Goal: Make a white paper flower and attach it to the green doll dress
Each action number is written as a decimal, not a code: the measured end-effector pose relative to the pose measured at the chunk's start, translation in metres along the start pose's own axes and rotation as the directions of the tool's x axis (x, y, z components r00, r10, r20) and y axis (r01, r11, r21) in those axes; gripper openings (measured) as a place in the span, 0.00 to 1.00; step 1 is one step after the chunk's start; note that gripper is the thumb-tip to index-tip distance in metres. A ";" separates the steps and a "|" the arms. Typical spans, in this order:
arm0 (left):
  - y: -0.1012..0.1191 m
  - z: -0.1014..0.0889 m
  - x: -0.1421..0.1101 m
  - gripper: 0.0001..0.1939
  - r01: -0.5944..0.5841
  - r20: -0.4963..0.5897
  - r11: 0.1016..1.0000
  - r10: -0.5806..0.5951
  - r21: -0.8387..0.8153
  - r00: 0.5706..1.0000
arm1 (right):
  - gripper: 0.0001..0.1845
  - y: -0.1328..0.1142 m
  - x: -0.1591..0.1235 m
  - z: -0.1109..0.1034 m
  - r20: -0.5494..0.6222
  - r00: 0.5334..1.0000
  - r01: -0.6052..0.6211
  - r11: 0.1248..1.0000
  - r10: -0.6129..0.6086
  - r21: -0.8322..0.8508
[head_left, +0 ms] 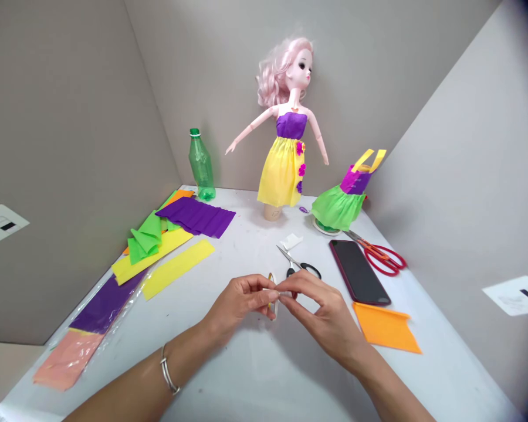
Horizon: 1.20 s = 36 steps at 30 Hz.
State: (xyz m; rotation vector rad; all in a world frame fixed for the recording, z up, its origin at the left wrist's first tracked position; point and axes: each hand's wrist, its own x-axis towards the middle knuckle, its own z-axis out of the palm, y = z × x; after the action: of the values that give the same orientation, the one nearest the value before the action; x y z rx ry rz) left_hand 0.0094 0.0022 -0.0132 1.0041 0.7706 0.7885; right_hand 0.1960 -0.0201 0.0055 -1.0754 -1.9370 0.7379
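Above the white table, the left hand and right hand pinched a small tape roll in their fingertips. If the grip had loosened, the roll could have dropped and rolled toward the black-handled scissors.

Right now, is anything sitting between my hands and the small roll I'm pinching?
Nothing visible does: your left hand and right hand both touch the small tape roll directly. The black-handled scissors lie farther up the table, not between them.
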 end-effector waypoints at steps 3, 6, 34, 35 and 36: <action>0.001 0.001 0.000 0.16 0.013 -0.018 1.000 -0.013 0.004 1.000 | 0.06 -0.002 0.002 0.000 0.008 0.999 -0.036 0.999 0.036 0.019; 0.002 0.002 0.000 0.16 0.012 -0.038 1.000 -0.012 0.005 0.999 | 0.06 -0.002 0.003 -0.003 0.034 0.990 -0.137 0.986 0.135 0.097; -0.002 0.007 -0.007 0.08 -0.050 -0.025 0.930 0.063 0.365 0.998 | 0.12 0.004 0.006 -0.010 0.077 0.949 -0.316 0.915 0.307 0.249; -0.001 0.007 -0.007 0.08 -0.055 -0.014 0.932 0.064 0.358 0.998 | 0.12 0.005 0.006 -0.010 0.076 0.953 -0.303 0.924 0.294 0.233; -0.001 0.007 -0.007 0.08 -0.059 -0.004 0.933 0.065 0.356 0.998 | 0.12 0.006 0.006 -0.010 0.073 0.950 -0.313 0.923 0.305 0.225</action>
State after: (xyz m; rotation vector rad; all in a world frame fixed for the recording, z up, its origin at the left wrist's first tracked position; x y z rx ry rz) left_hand 0.0116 -0.0070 -0.0101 1.3538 0.9190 0.7249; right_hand 0.2052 -0.0112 0.0085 -1.2387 -1.6743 1.1375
